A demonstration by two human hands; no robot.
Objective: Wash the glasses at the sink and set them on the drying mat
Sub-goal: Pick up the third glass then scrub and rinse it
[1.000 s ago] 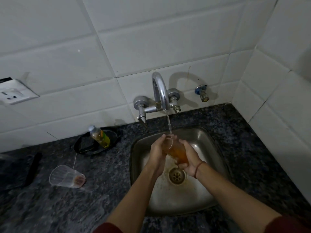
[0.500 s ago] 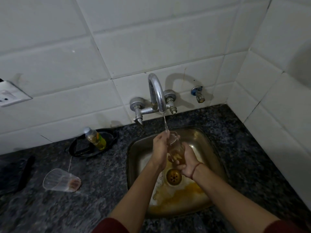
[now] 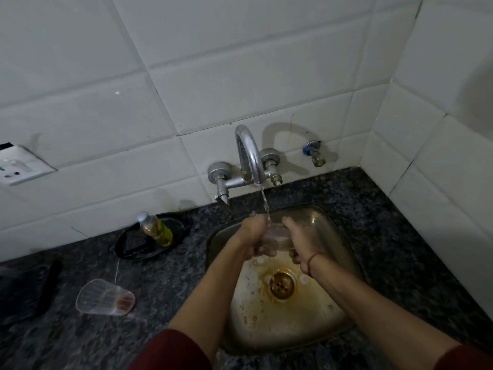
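Observation:
A clear glass [image 3: 277, 236] is held over the steel sink [image 3: 333, 236] under the running tap [image 3: 249, 156]. My left hand [image 3: 253, 236] grips its left side and my right hand [image 3: 301, 239] grips its right side; both hide much of it. A thin stream of water falls onto the glass rim. Brownish liquid pools around the drain [image 3: 280, 285]. A second clear glass [image 3: 105, 297] lies on its side on the dark counter at the left, with brown residue at its bottom. A dark mat [image 3: 24, 289] lies at the far left edge.
A small bottle of yellow-green liquid [image 3: 156, 228] lies in a black dish [image 3: 133, 249] behind the lying glass. A wall socket [image 3: 21, 166] is at the left. A small valve [image 3: 314, 153] sticks out of the white tiled wall to the right of the tap.
The glass was full of brown liquid; that liquid now lies in the sink basin and the glass looks clear. Both hands stay on it under the water stream.

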